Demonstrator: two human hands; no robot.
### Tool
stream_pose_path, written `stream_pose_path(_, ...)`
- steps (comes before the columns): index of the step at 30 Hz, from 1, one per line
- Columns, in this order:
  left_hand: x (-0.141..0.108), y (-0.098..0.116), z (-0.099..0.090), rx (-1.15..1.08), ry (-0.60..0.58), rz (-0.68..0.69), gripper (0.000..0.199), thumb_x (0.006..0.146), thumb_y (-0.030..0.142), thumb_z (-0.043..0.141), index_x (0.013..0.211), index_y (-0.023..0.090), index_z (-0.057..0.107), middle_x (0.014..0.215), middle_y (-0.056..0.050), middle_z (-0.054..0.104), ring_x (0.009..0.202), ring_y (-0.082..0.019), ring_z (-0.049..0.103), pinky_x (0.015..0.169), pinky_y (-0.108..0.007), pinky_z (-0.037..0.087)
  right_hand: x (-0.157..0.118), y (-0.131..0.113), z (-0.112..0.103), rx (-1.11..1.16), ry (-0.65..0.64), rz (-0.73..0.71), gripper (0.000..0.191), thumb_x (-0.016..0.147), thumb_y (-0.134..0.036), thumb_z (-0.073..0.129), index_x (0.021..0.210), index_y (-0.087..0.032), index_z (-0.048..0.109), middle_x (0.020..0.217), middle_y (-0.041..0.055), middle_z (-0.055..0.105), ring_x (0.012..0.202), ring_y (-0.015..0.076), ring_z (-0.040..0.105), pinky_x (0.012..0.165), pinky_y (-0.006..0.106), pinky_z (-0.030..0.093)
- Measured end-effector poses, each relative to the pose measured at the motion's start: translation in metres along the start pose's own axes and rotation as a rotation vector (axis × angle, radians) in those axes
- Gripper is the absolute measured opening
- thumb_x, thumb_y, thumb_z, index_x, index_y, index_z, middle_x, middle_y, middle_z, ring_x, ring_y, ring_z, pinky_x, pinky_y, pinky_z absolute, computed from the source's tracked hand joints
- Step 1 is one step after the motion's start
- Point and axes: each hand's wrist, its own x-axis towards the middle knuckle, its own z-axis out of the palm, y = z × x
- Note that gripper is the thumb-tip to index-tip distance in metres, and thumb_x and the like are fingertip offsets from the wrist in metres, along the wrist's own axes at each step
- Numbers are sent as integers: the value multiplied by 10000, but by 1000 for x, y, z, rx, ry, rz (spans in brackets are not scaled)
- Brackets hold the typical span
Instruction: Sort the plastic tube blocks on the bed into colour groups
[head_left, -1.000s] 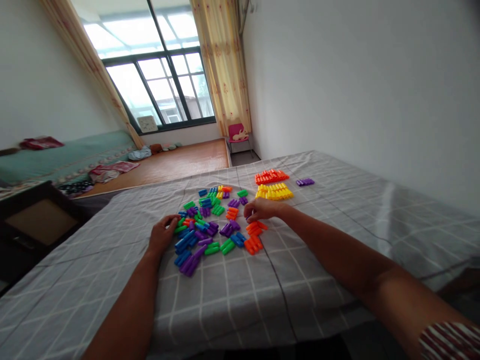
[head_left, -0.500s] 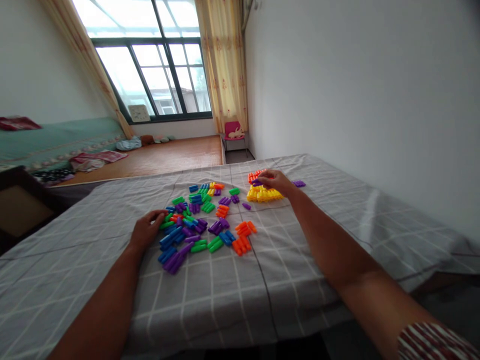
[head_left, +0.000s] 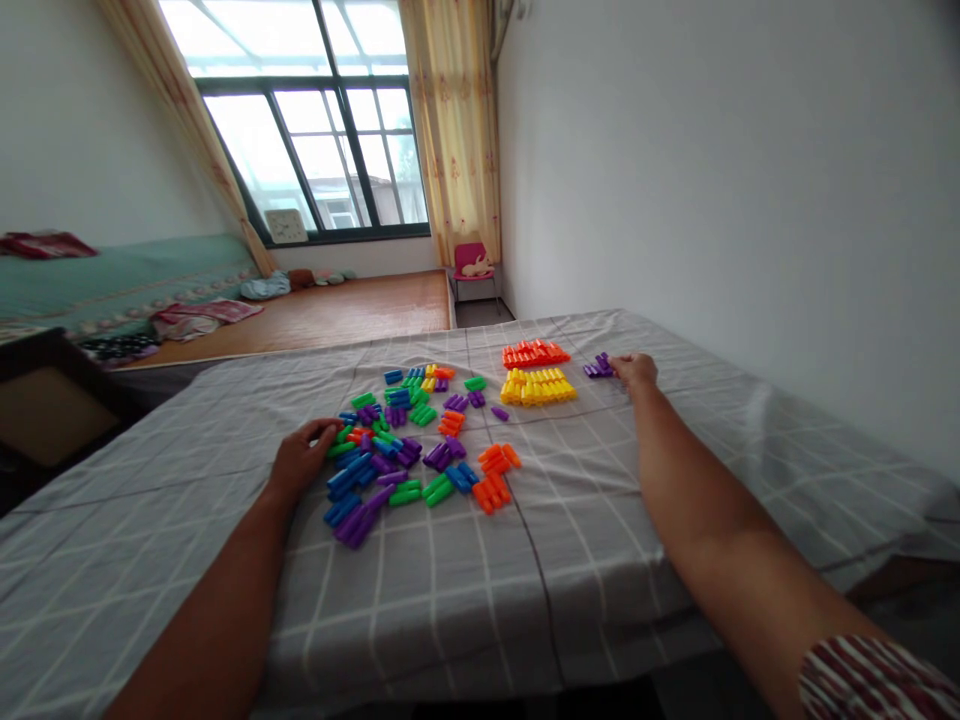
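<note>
My right hand (head_left: 634, 373) is closed in a pinch on a purple piece (head_left: 603, 361), at a small purple group (head_left: 595, 371) on the right of the cloth. Left of it lie a block of yellow pieces (head_left: 537, 387) and, behind that, a row of red-orange pieces (head_left: 534, 353). My left hand (head_left: 306, 449) rests at the left edge of a loose mixed pile, its fingertips beside green pieces (head_left: 341, 450); whether they grip one is too small to tell. Blue pieces (head_left: 349, 476), purple pieces (head_left: 358, 522) and orange pieces (head_left: 492, 492) are scattered there.
A grey checked cloth (head_left: 600, 510) covers the table, its near edge hanging down. Behind it stand a low wooden platform (head_left: 360, 308) and a pink chair (head_left: 472, 262). A white wall (head_left: 712, 200) runs along the right, and a dark-framed chair (head_left: 45, 420) is at the left.
My right hand has moved right with its purple piece, from above the red-orange and yellow pieces to the purple group. My left hand stays by the pile. The view has shifted slightly.
</note>
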Motion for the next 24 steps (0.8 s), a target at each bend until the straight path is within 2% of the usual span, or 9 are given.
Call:
stream_pose_path(3, 0, 1, 0, 2, 3, 11, 412, 708, 512, 552, 926, 201, 713, 954, -54, 754, 915, -243, 690, 874, -322, 540, 2, 3, 1, 10, -2, 124, 273, 729, -391, 633, 809, -137, 698, 631, 87, 678, 619, 219, 658, 598, 296, 495)
stream_pose_path(6, 0, 1, 0, 1, 3, 15, 410, 709, 508, 549, 924, 198, 710, 951, -56, 754, 928, -245, 688, 868, -319, 541, 1, 4, -2, 9, 34, 159, 268, 710, -372, 660, 840, -144, 711, 764, 118, 712, 743, 246, 673, 701, 319, 499)
stream_pose_path(11, -1, 2, -1, 15, -20, 21, 426, 715, 517, 544, 939, 193, 707, 975, -59, 752, 939, -246, 688, 887, -326, 533, -6, 1, -5, -13, 145, 16, 268, 762, -365, 620, 906, -161, 716, 941, 129, 719, 874, 252, 656, 805, 338, 482)
stream_pose_path(15, -2, 3, -2, 22, -25, 39, 430, 728, 518, 537, 942, 186, 708, 988, -61, 751, 940, -240, 688, 887, -319, 531, -14, -1, -2, -67, 55, -76, 347, 728, -462, 671, 944, -194, 713, 967, 91, 714, 900, 247, 629, 803, 346, 474)
stream_pose_path(19, -3, 5, -1, 19, -11, 50, 422, 742, 500, 530, 945, 178, 712, 989, -64, 750, 947, -237, 683, 883, -313, 530, -21, -3, -3, -129, 50, -78, 324, 729, -404, 684, 978, -198, 705, 966, 100, 694, 929, 261, 604, 799, 367, 474)
stream_pose_path(22, -3, 4, -1, 16, -11, 44, 412, 745, 491, 531, 938, 176, 713, 976, -62, 751, 935, -236, 684, 871, -310, 534, -26, -23, -9, -151, 156, -168, 355, 760, -393, 669, 1035, -170, 689, 1080, 155, 655, 1023, 308, 568, 858, 432, 462)
stream_pose_path(24, -3, 3, 0, 14, -11, 46, 410, 745, 493, 534, 934, 177, 714, 969, -62, 752, 930, -235, 685, 867, -312, 535, -34, -49, -9, -105, 185, -364, 336, 811, -356, 625, 1069, -147, 674, 1091, 161, 649, 1038, 300, 562, 927, 450, 433)
